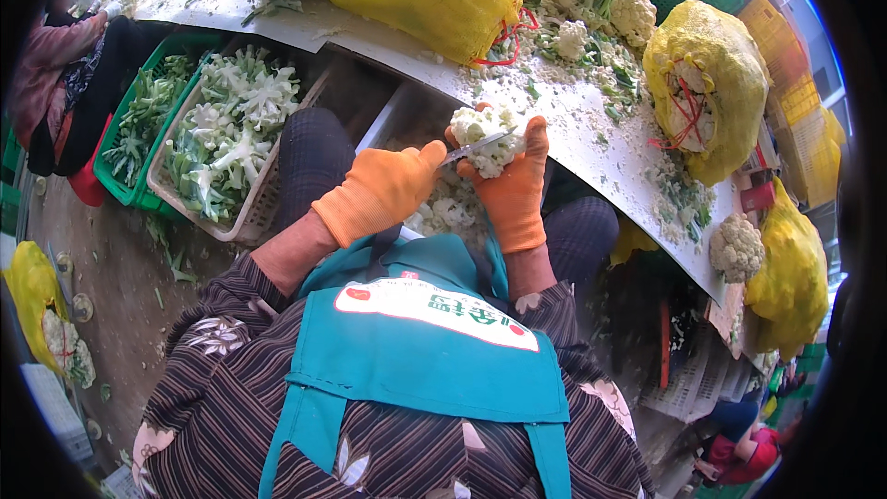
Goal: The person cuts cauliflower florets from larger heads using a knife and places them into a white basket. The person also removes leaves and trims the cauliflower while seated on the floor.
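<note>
Orange gloves cover both hands. My left hand [384,184] is closed around the handle of a knife, whose narrow blade [478,147] lies across a piece of cauliflower [487,135]. That white piece rests in my right hand [513,187], thumb raised on one side and fingertips behind it. Below the hands, between the knees, a container holds more cauliflower florets [450,211]. A teal apron [429,353] bearing writing covers the person's front.
A white table [589,166] with leafy scraps runs beyond the hands, bearing yellow mesh sacks [416,0] [714,83]. Crates of cauliflower stems [229,132] and green trimmings [149,111] stand left. A loose cauliflower head [736,248] sits right. Co-workers [62,76] [752,454] are at both sides.
</note>
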### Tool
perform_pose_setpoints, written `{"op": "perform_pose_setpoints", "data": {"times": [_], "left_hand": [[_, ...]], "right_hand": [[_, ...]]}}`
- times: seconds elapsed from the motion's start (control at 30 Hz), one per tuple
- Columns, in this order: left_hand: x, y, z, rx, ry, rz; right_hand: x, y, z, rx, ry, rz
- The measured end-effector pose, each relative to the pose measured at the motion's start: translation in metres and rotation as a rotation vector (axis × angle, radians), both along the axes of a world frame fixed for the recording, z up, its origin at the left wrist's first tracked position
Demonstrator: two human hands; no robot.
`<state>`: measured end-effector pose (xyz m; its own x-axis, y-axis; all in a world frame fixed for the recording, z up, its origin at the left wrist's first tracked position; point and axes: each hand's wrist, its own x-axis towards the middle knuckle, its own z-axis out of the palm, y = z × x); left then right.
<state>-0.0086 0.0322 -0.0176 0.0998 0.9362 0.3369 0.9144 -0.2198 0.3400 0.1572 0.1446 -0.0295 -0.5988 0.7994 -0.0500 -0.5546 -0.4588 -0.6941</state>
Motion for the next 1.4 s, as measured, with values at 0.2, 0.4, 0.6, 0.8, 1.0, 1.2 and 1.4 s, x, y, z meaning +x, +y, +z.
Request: {"op": "perform_pose_setpoints", "data": {"times": [0.2, 0.4, 0.6, 0.8, 1.0, 1.2, 1.4], "left_hand": [[0.005, 0.026, -0.017, -0.111, -0.017, -0.022], [0.003, 0.044, -0.023, -0.405, -0.533, -0.158], [0.063, 0.014, -0.005, -0.437, -0.725, -0.023], [0.074, 0.02, -0.027, -0.497, -0.615, 0.009], [0.074, 0.04, -0.027, -0.709, -0.657, 0.039], [0.009, 0.053, -0.021, -1.178, -1.303, -0.142], [-0.016, 0.047, -0.049, -0.986, -0.968, 0.195]], "right_hand": [[0.01, -0.017, -0.005, 0.05, -0.029, -0.028], [0.032, -0.007, -0.039, -0.293, 0.269, -0.106], [0.036, 0.007, -0.06, -0.162, 0.424, -0.171], [0.032, -0.002, -0.057, -0.149, 0.349, -0.242], [0.033, 0.007, -0.083, -0.333, 0.371, -0.199], [0.042, -0.001, -0.065, -0.32, 0.276, -0.105], [0.043, 0.065, 0.012, 0.742, -1.229, -0.3]]}}
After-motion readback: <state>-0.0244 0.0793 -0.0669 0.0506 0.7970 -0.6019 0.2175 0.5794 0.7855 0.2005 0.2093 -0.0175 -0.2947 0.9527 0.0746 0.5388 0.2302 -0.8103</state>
